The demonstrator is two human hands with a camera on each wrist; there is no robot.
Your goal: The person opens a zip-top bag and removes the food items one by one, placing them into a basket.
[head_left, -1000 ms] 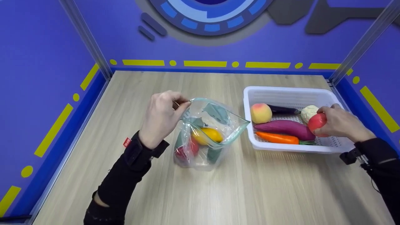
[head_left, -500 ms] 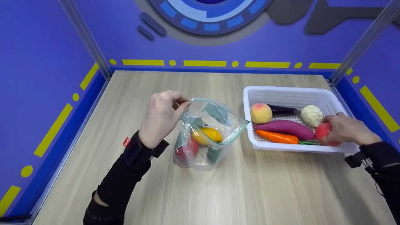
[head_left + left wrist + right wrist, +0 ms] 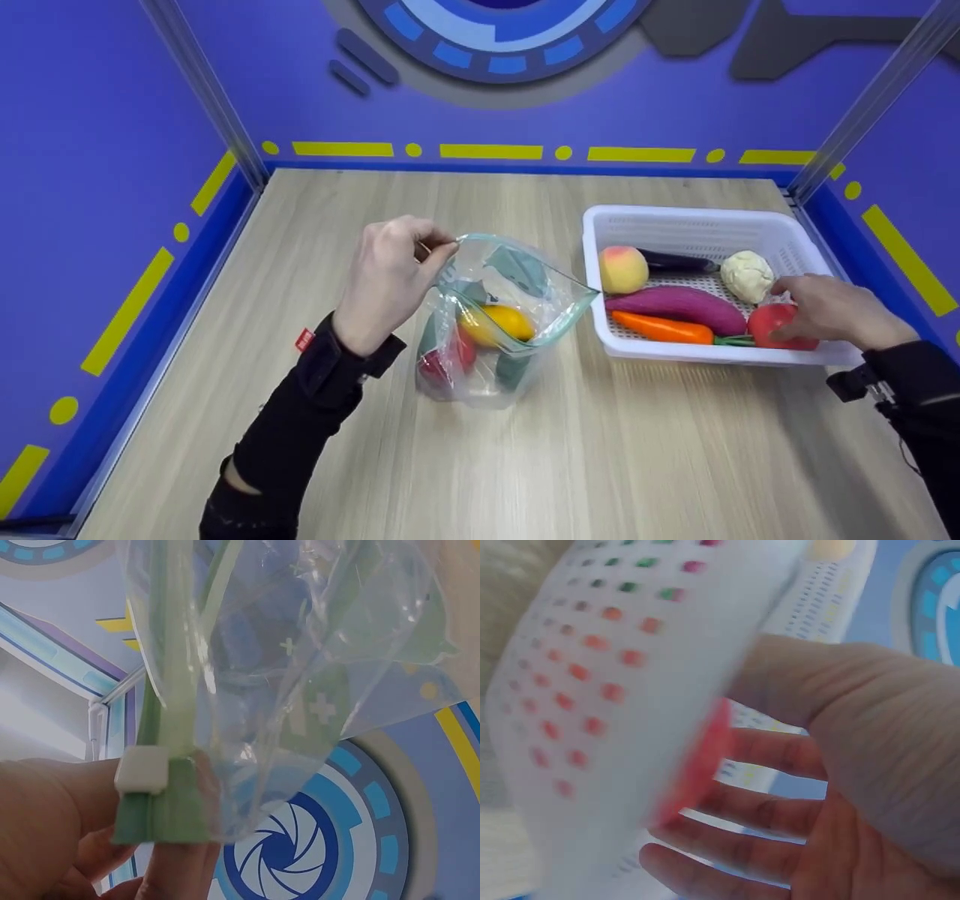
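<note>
My left hand (image 3: 394,274) pinches the left upper corner of a clear zip bag (image 3: 480,386) with a green seal. In the left wrist view, a white slider (image 3: 141,769) sits on the seal beside the fingers. Inside the bag lie a yellow fruit (image 3: 506,324) and something red (image 3: 450,358), blurred by the plastic. Over the right end of a white basket (image 3: 611,346), my right hand (image 3: 840,307) has its fingers spread loosely around a red, tomato-like fruit (image 3: 766,324) lying there. The basket wall partly hides that fruit in the right wrist view.
The basket also holds a peach (image 3: 622,270), a dark eggplant (image 3: 675,262), a cauliflower (image 3: 748,276), a purple sweet potato (image 3: 679,306) and a carrot (image 3: 664,328). Blue panels (image 3: 525,120) wall the wooden table (image 3: 360,465) at the back and sides.
My right hand has carried the red fruit rightward and down into the basket's front right corner, and its fingers have loosened. The left hand and bag have stayed in place.
</note>
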